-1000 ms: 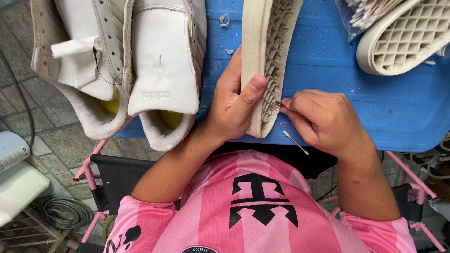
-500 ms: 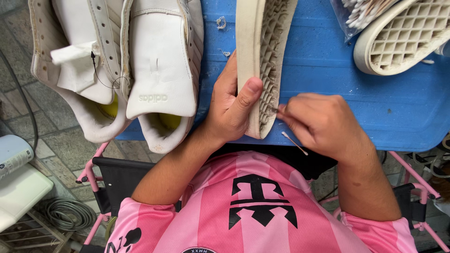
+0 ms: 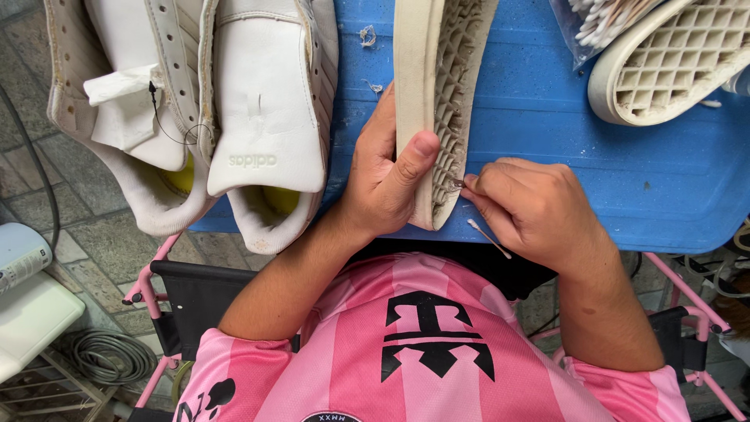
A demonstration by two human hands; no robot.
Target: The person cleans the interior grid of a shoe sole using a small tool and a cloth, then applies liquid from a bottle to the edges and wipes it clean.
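My left hand [image 3: 384,181] grips a cream-soled shoe [image 3: 436,94] stood on its side on the blue table [image 3: 625,180], thumb pressed on the sole's edge. The waffle tread faces right. My right hand [image 3: 531,209] pinches a cotton swab [image 3: 488,234], its dirty tip touching the tread near the heel while the clean end sticks out below my fingers.
Two white sneakers [image 3: 195,117] lie at the table's left, hanging over its front edge. Another waffle-soled shoe [image 3: 672,66] and a clear bag of swabs [image 3: 605,23] lie at the back right. A pink-framed chair [image 3: 187,305] stands below, and a hose coil [image 3: 109,355] lies on the floor.
The camera view has shifted slightly. Both hands keep their hold, and the swab tip has made only small moves against the tread.
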